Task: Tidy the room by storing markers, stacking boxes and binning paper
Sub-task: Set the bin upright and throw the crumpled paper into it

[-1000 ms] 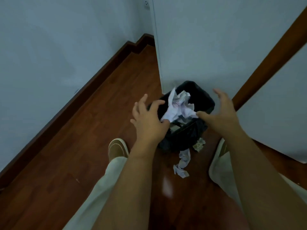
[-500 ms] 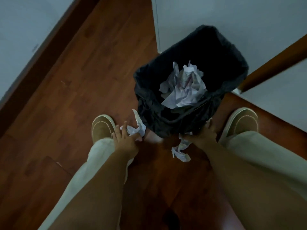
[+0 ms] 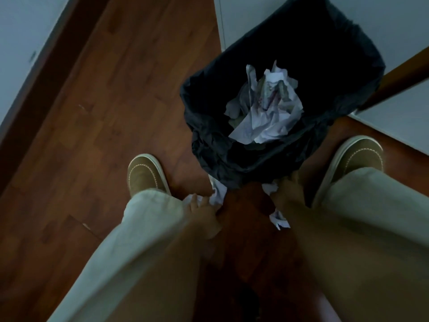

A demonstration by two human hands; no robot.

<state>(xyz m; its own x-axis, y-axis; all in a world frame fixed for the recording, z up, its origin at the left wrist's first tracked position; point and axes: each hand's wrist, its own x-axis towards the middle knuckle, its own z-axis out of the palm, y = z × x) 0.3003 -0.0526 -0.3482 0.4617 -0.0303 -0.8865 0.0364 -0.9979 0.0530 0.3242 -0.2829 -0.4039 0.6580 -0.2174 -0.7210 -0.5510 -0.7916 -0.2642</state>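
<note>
A black bin lined with a dark bag (image 3: 202, 126) stands on the wooden floor in a corner. Crumpled white paper (image 3: 267, 115) lies inside it. My left hand (image 3: 202, 212) is down at the bin's foot, closed around a crumpled white scrap of paper (image 3: 218, 194). My right hand (image 3: 287, 189) is low at the bin's front right, its fingers on a second crumpled scrap (image 3: 270, 188). A third scrap (image 3: 279, 219) lies on the floor beside my right wrist.
My two tan shoes (image 3: 144, 175) (image 3: 357, 159) flank the bin, with pale trouser legs below them. White walls with dark skirting (image 3: 46, 73) run along the left, and a white panel with a wooden edge (image 3: 394, 73) stands behind the bin.
The paper held over the bin a second ago now lies inside it. Both hands have dropped to the floor at the bin's foot, and the left has closed on a scrap.
</note>
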